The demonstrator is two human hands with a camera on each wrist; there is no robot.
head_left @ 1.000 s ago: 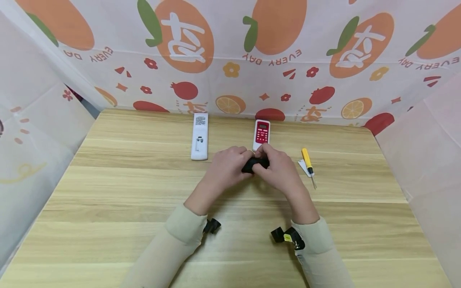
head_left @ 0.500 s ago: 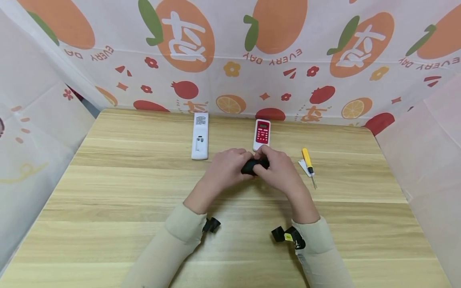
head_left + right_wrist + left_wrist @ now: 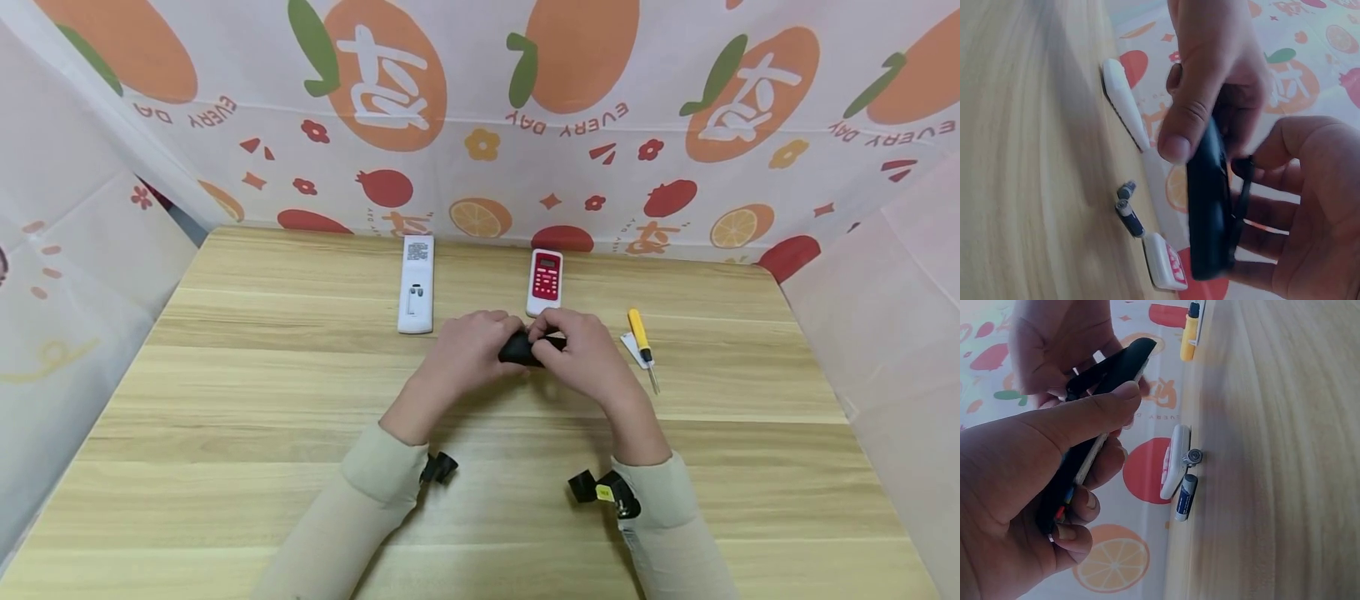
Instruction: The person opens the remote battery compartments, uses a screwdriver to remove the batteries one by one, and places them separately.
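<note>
My left hand (image 3: 468,354) grips a black remote control (image 3: 516,348) above the middle of the table, its thumb lying along the back. Coloured buttons show on the underside in the left wrist view. My right hand (image 3: 585,357) pinches a thin black battery cover (image 3: 1241,209), which stands at an angle off the back of the remote (image 3: 1207,219). Fingers hide the compartment beneath. Just beyond the hands lies a white remote with a red face (image 3: 545,282). Two batteries, one end-on (image 3: 1193,456) and one dark blue and silver (image 3: 1186,499), are beside it.
A longer white remote (image 3: 416,287) lies face down to the left. On the right, a yellow-handled screwdriver (image 3: 640,333) rests over a small white piece (image 3: 632,346). Fruit-printed cloth (image 3: 480,175) hangs along the table's (image 3: 262,375) back edge.
The right hand has shifted slightly right and nearer the body, and the cover now stands away from the black remote. The left hand holds the remote in nearly the same place.
</note>
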